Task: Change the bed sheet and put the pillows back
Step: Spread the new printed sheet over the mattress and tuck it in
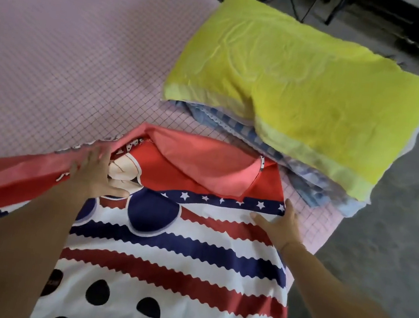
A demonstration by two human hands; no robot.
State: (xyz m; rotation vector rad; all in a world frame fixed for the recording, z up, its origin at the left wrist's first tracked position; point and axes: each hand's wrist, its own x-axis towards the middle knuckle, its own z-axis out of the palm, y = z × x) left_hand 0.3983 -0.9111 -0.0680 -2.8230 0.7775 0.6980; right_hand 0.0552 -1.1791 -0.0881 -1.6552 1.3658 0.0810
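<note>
Grips spread flat, left hand and right hand are pressed on the striped red-white-blue fabric sheet, folded back just beyond the left.

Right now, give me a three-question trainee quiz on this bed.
1. True or false: the yellow pillow lies on a blue checked pillow.
2. The right hand touches: A) the striped sheet, B) the yellow pillow, C) nothing.
3. Fill in: the left hand presses the striped sheet with ___ fingers.
Key: 1 true; 2 A; 3 straight.
</note>
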